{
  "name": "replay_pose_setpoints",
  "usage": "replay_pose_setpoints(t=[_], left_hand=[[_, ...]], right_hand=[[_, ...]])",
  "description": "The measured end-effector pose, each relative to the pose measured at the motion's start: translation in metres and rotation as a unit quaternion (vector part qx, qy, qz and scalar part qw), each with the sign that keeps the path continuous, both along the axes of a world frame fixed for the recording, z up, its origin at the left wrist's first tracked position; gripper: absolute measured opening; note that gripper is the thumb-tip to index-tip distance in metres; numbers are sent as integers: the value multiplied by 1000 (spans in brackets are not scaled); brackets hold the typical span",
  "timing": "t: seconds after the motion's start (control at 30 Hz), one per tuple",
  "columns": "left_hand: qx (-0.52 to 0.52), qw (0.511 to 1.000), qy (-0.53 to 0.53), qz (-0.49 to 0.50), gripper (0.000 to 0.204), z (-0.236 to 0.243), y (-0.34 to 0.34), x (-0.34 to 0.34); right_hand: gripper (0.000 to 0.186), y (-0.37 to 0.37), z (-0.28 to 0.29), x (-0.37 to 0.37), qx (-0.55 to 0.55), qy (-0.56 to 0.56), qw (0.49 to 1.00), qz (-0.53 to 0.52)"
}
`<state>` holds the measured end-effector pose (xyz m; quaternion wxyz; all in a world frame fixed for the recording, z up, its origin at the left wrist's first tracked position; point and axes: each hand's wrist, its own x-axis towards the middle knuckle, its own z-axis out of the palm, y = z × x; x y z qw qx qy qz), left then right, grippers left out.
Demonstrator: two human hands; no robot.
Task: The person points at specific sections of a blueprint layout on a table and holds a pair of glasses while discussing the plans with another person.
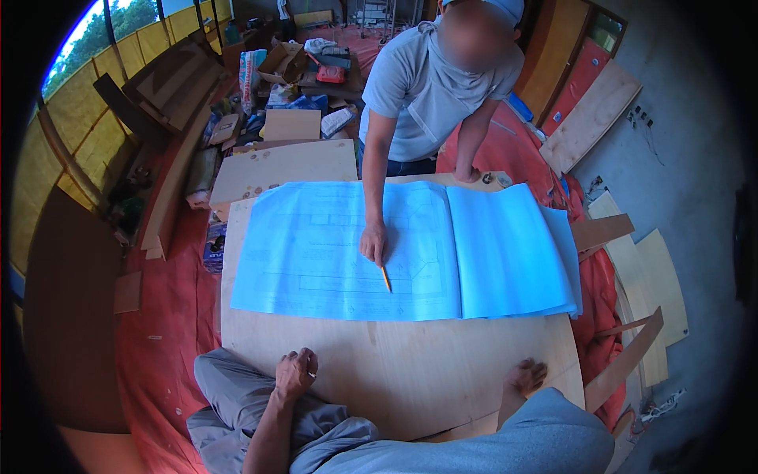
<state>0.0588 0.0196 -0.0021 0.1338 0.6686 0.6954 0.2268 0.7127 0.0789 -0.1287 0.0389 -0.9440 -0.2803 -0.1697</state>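
My left hand (296,371) rests by the near edge of a plywood sheet (403,344), fingers curled around a small pale item I cannot make out. On the right, my right hand (525,375) leans on the plywood with bent, slightly parted fingers. Beyond both hands lie large paper drawings (332,253) with line plans, a further stack of sheets at their right. A person in a grey T-shirt and cap stands across the board, pointing a yellow pencil (386,276) at the drawing with their right hand (371,241); their left hand (466,174) props on the board.
Plywood offcuts (624,347) lie along the right side by the grey wall. Long boards (174,174) lean at the left over a red floor covering (154,371). A cardboard box (282,65) and piled bags stand behind. Another person (284,16) is far back.
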Motion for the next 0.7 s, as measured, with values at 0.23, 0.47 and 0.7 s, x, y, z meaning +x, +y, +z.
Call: replay_pose_setpoints(t=[0.23,0.47,0.7], left_hand=[[11,998,49,24,8,1,-16,-12],[-14,1000,6,1,17,1,-20,-18],[-30,999,3,-19,17,6,-3,-4]], right_hand=[[71,11,-20,-4,-40,6,999,36],[67,0,-6,-16,-4,-16,1000,27],[68,-1,9,-10,16,-14,1000,23]])
